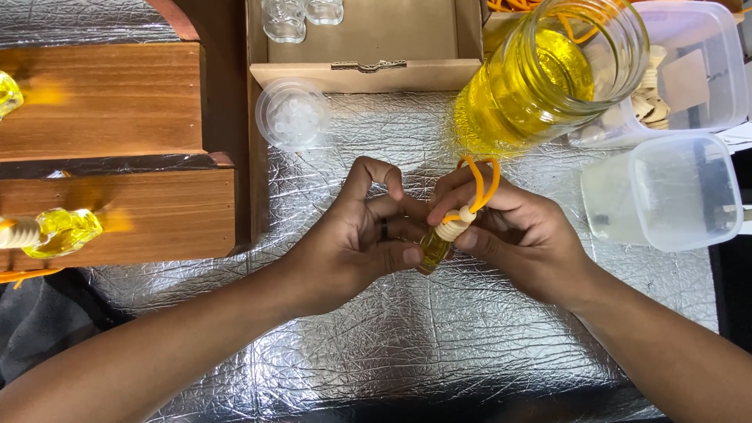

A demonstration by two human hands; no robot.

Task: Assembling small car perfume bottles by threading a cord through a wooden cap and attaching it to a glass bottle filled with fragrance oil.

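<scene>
Your left hand (356,243) and right hand (509,235) meet over the middle of the foil-covered table (407,345), both closed on one small glass bottle (433,249) filled with yellow liquid. The left grips its body between thumb and fingers; the right pinches the pale wooden cap (453,228) at the neck. An orange cord loop (482,180) rises from the cap past your right fingers. The bottle tilts, cap up and to the right, held clear of the table.

Judging by that, this bottle is already filled and its cap and cord are on; whether the cap is fully seated I cannot tell, since your fingers cover the joint. It looks like the closing stage for this piece.

Some work seems finished: on the wooden rack (117,157) to your left lies one filled bottle (59,231) with a pale cap, and another yellow piece (8,94) shows at the frame edge.

More appears left. The big glass jar (548,70) just beyond your right hand holds plenty of yellow liquid. Empty small bottles (301,16) wait in the cardboard box (364,55) at the far side. A round clear tub (294,113) of small white pieces sits in front of that box, and two clear plastic containers (674,188) stand at your right, the farther one holding pale caps
</scene>
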